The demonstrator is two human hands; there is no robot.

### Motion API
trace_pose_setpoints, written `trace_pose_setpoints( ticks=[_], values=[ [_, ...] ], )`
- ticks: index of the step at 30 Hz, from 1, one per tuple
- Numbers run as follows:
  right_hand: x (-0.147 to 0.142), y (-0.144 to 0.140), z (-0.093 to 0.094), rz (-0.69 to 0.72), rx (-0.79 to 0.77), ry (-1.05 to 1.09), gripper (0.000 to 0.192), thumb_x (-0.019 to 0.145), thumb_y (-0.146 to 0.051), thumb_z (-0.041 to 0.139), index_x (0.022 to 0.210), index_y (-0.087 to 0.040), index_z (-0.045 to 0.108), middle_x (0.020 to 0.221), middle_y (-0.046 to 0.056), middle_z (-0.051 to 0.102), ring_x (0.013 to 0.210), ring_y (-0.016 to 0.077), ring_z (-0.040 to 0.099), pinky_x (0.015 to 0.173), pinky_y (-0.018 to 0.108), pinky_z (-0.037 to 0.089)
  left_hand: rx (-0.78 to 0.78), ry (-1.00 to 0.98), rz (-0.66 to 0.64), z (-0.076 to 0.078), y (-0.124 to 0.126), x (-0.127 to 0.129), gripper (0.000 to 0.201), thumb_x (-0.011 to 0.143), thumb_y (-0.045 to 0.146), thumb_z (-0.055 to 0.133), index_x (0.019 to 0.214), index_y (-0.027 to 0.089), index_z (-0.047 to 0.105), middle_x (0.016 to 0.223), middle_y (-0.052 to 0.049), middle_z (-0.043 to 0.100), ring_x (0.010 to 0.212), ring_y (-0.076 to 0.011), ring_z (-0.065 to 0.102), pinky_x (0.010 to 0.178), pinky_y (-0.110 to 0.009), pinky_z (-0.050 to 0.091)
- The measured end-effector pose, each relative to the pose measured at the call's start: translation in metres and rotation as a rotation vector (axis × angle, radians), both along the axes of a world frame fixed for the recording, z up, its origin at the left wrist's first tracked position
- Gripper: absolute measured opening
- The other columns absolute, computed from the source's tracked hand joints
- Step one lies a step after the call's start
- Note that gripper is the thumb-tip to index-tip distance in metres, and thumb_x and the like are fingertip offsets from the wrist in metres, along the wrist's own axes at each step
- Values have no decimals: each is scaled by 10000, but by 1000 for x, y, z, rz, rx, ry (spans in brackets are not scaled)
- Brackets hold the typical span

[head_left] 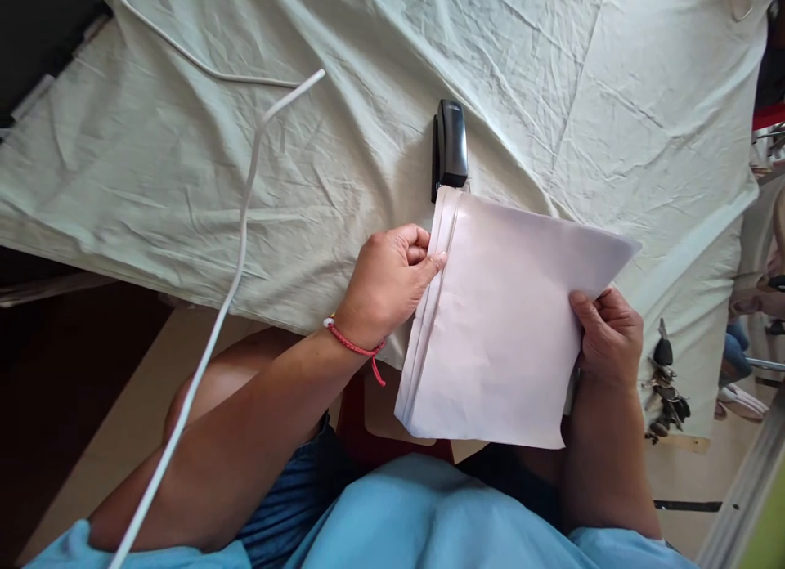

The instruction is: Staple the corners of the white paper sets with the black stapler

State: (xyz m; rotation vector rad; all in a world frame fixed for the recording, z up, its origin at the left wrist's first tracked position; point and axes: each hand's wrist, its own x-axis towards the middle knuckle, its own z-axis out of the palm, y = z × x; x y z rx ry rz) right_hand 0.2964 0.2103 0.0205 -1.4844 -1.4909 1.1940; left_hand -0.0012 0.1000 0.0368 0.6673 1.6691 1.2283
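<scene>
Head view: paper stack (509, 324) at centre, its top-left corner touching the black stapler (450, 148) at 12 o'clock on the cloth-covered table (343, 168). Left hand (388, 284) pinches the folded left edge; right hand (608, 336) grips the right edge. Risk: loosely held sheets could fan out of line.

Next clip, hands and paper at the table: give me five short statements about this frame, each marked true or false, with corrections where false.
1. Both hands grip the stack of white paper. True: the left hand pinches its left edge, the right hand its right edge.
2. The black stapler lies on a bare wooden table. False: it lies on a pale green cloth.
3. The left wrist wears a red cord bracelet. True.
4. A bunch of keys lies on top of the paper. False: it hangs right of the right hand, off the paper.
5. The white cable is plugged into the stapler. False: it runs well left of it.
</scene>
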Motion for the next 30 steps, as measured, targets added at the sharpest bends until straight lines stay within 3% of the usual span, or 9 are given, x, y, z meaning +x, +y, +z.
trace_pose_setpoints(
  ticks=[4,10,17,25,30],
  values=[
    [-4,-1,0,-11,22,17,374,771,-472,927,842,-193,687,670,-33,532,580,80,416,529,225,347,32,-10,-4,1,-1,1,161,881,270,739,799,189,627,654,30,652,592,-108,485,590,-264,358],
    [-7,-2,-1,-36,29,48,372,753,-467,932,864,-197,701,711,-11,617,606,96,484,554,231,412,24,71,-37,4,-1,3,208,916,282,677,742,205,593,553,56,513,543,-110,369,560,-284,285],
    [-8,-3,1,-24,34,24,356,774,-458,919,852,-193,695,661,-32,540,573,78,415,525,221,359,0,76,-48,6,0,3,235,936,291,641,725,207,580,563,52,487,540,-114,348,551,-289,269],
    [-8,-5,1,-1,36,25,335,810,-452,899,879,-191,700,696,-23,564,594,85,437,548,226,375,8,102,-37,7,0,4,303,963,284,610,677,212,540,568,56,394,547,-116,296,541,-298,232],
    [-8,-5,0,6,40,10,346,808,-460,902,859,-190,691,687,-31,533,602,82,418,539,219,343,28,161,-11,5,1,4,335,973,276,589,646,209,557,599,34,428,590,-131,346,571,-304,270]
  ],
)
